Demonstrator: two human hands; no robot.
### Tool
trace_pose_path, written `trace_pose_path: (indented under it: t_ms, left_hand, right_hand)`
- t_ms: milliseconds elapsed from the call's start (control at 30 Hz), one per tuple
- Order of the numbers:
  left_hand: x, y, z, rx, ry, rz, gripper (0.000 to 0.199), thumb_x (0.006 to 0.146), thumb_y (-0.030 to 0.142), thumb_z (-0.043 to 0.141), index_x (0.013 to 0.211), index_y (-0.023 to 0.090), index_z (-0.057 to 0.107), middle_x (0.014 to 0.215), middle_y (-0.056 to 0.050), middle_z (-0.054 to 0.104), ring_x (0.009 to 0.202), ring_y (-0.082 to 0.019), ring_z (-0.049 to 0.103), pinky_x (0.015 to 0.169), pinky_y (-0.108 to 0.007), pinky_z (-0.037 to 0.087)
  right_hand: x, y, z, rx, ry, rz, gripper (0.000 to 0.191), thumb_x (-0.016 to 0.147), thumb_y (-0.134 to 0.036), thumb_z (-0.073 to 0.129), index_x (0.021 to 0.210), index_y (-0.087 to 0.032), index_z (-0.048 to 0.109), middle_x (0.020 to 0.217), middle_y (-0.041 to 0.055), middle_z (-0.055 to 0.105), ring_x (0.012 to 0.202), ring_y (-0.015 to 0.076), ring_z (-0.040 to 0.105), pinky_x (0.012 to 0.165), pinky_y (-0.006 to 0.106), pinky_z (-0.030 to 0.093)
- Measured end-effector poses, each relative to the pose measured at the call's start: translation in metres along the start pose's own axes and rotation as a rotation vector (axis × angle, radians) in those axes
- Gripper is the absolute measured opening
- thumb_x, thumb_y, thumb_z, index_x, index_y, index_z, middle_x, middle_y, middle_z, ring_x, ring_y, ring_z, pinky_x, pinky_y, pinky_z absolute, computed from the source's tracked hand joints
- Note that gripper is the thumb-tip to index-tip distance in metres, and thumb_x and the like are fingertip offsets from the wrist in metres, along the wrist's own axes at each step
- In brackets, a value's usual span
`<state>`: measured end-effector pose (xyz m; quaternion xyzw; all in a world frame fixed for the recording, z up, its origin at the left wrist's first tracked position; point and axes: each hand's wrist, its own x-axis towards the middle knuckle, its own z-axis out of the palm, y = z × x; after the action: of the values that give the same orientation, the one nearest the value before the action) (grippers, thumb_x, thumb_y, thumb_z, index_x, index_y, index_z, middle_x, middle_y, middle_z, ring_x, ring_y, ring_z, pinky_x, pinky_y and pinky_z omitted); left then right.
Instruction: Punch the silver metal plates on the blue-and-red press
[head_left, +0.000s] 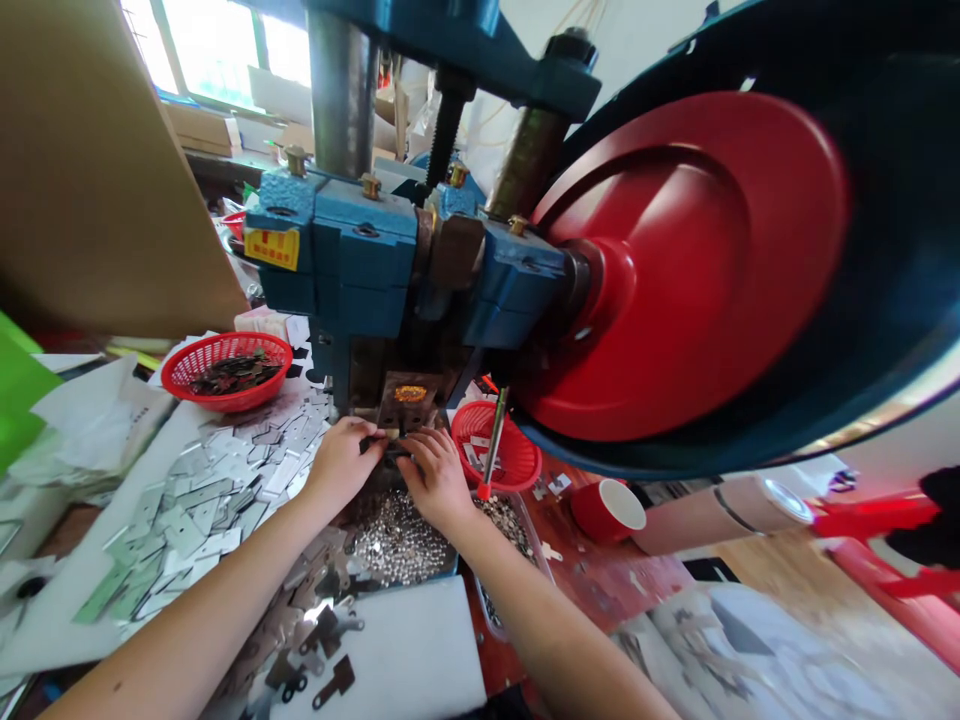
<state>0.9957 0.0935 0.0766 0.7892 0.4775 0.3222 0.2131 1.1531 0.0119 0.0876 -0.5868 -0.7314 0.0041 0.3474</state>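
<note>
A blue press [365, 260] stands in front of me, with a dark metal die [409, 395] low in its middle. My left hand [343, 462] is at the left of the die, thumb and forefinger closed in a pinch at its front edge. Across from it, my right hand [439, 475] has its fingers bent together at the same spot. Whatever small piece lies between the fingertips is too small and covered to name. Just below both hands is a heap of small shiny metal parts [401, 540].
Flat metal plates [202, 510] are strewn at left, beside a red basket [225, 400] of dark pieces. Another red basket [517, 455] sits right of the die, near a red-tipped rod [493, 445]. A large red flywheel [690, 270] fills the upper right. A red cup [606, 508] stands below it.
</note>
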Motion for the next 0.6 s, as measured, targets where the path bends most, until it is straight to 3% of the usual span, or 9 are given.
trace_pose_path:
  t_ms: [600]
  left_hand:
    - [-0.0005,0.0016,-0.0071,-0.015,-0.031,0.005,0.020,0.078,0.031,0.052,0.084,0.023,0.070,0.093,-0.005,0.067,0.093,-0.023,0.061,0.089,-0.036,0.045]
  right_hand:
    - [0.0015,0.0012,0.0020,-0.016,-0.023,-0.014,0.024,0.092,-0.029,0.048,0.108,-0.023,0.064,0.110,0.0036,0.066,0.116,0.0230,0.048,0.106,0.045,0.029]
